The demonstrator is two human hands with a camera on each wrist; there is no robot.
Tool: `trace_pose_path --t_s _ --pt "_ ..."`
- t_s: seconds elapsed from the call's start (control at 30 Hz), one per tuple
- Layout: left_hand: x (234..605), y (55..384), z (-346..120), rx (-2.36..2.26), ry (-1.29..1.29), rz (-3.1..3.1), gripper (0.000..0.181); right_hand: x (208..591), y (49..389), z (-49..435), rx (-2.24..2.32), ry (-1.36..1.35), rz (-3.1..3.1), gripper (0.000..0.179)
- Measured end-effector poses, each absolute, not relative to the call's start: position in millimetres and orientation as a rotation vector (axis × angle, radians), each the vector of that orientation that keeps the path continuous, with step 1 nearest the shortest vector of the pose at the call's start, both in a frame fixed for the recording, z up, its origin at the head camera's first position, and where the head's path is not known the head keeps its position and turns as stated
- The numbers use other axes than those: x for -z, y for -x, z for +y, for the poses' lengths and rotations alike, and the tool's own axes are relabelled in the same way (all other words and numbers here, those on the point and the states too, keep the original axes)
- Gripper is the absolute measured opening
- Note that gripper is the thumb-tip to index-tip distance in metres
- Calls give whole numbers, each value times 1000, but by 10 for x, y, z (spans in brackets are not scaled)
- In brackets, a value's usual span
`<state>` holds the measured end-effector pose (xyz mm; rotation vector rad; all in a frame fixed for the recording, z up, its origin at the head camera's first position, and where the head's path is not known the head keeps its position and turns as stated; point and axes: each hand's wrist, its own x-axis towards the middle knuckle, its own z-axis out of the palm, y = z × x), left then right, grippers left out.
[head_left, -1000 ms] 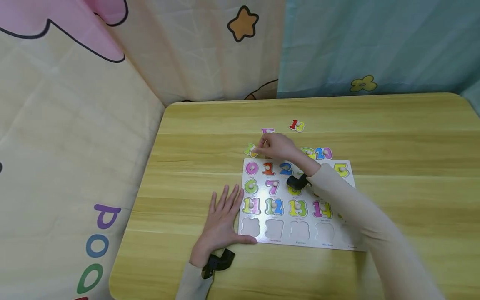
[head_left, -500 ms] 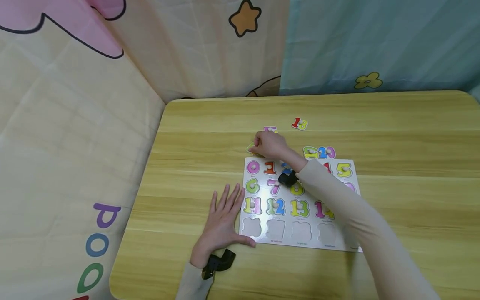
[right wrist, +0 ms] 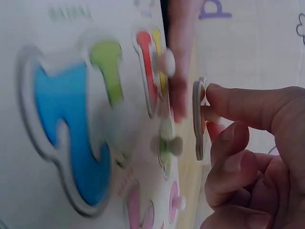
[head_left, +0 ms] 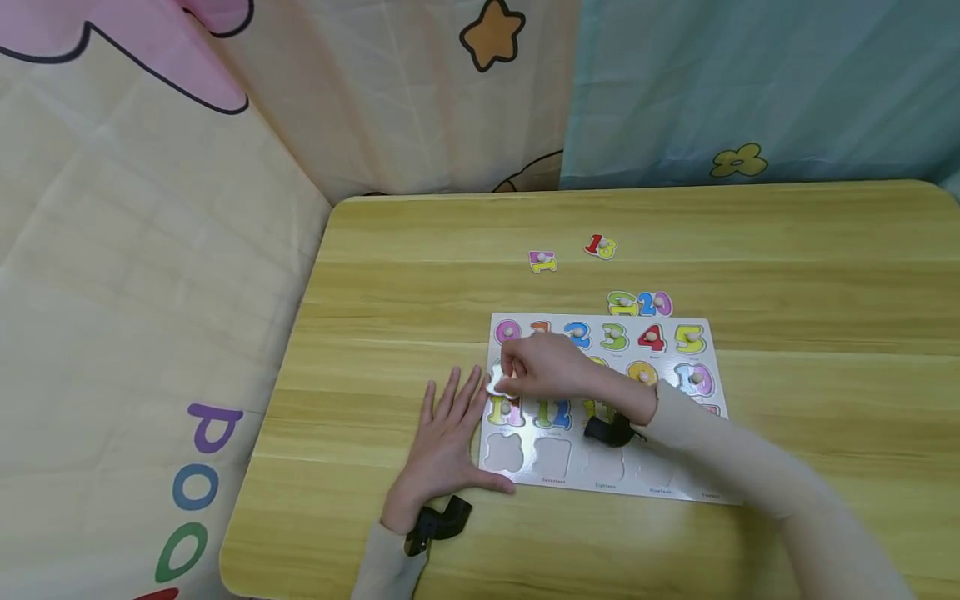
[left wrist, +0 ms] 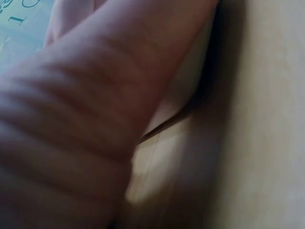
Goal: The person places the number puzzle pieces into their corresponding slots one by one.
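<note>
My right hand (head_left: 551, 367) pinches the knob of a flat number piece (right wrist: 199, 124) between thumb and fingers. The piece stands edge-on in the right wrist view, with some orange showing on its face. In the head view it hovers over the left side of a white number puzzle board (head_left: 553, 460), near the 6 spot. My left hand (head_left: 442, 450) lies spread flat at the board's left edge, its thumb along the lower left corner. Knobbed numbers fill the upper rows; the visible bottom-row recesses are bare. The left wrist view is mostly blurred skin.
Beyond the board lie several loose pieces: a purple and yellow one (head_left: 543, 262), a red and yellow 18 (head_left: 601, 247), a green and yellow one (head_left: 622, 303) and a blue and pink 20 (head_left: 655, 303). Curtains (head_left: 420, 100) hang behind the wooden table (head_left: 360, 333).
My right hand has picked up the green and orange piece from behind the board's upper left corner and brought it nearer, over the board. The left hand stays put.
</note>
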<state>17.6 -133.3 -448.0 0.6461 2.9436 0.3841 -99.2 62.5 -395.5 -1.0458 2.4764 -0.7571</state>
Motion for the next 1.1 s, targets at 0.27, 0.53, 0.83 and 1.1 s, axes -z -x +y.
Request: trace_pose_path --t_s 0.27,0.53,0.83,1.1 --pt "4496 -177 -1338 -404 -652 2967 137 4005 508 670 690 1160 2358 26" --pt "4497 -180 -1335 -411 -656 2957 135 4058 356 666 692 1167 2323 26" --pt "4503 -195 -1338 -415 -662 2966 135 4117 343 594 701 1193 2315 26" --pt "4522 -189 -1339 -421 -675 2971 135 4141 335 555 647 1188 2338 28"
